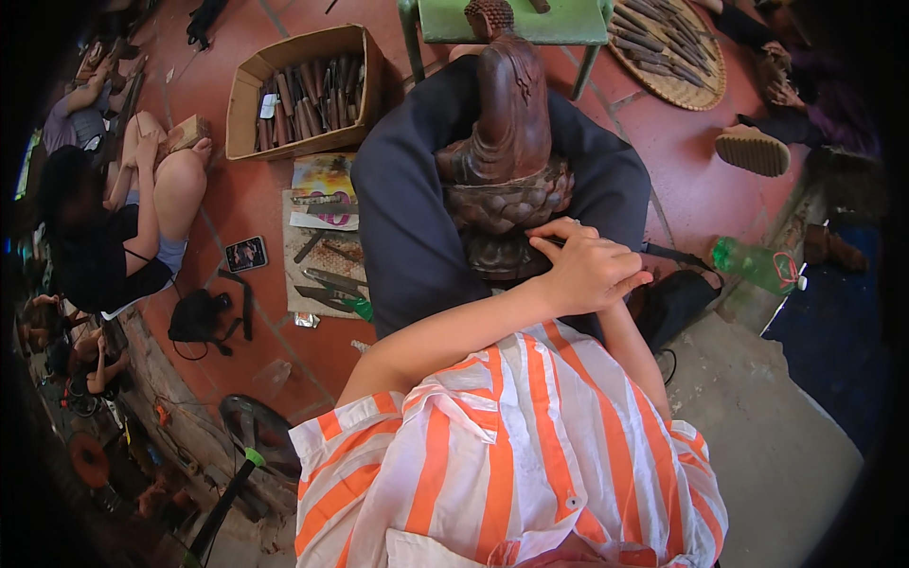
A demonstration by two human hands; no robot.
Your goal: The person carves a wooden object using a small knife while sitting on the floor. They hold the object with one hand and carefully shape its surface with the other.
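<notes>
L hand (598,272) lies over R hand (561,231) near ctr of frame, can't tell if either grip's fingers are apart or together, w/ dark wood statue (511,118) btwn the legs (402,213) upper ctr, tool box (373,95) upper L & tool basket (688,101) upper R.

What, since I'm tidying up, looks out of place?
The green bottle at right appears tipped on its side rather than upright; the phone at left lies on the floor tiles, where it could be stepped on.
</notes>
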